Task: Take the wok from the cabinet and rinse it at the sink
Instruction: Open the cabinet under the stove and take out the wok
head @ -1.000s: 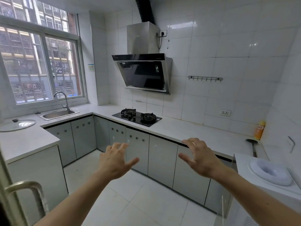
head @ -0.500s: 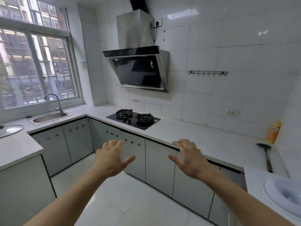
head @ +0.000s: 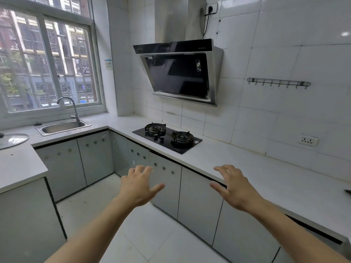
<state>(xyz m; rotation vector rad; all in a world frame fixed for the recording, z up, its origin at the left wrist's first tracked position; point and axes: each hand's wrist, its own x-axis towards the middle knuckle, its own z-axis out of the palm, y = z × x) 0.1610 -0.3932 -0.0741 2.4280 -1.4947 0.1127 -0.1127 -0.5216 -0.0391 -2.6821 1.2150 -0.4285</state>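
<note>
Both hands empty, left hand [head: 137, 186] and right hand [head: 236, 188] spread open before the closed base cabinet doors [head: 199, 202], wok unseen, presumably inside; approach step, next pull a door open, sink [head: 62, 127] far left.

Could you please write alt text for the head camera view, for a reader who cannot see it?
Two bare, empty hands, left hand and right hand, reach toward closed grey cabinet doors under a white L-shaped countertop. A gas hob sits below a range hood; the sink is by the window.
</note>
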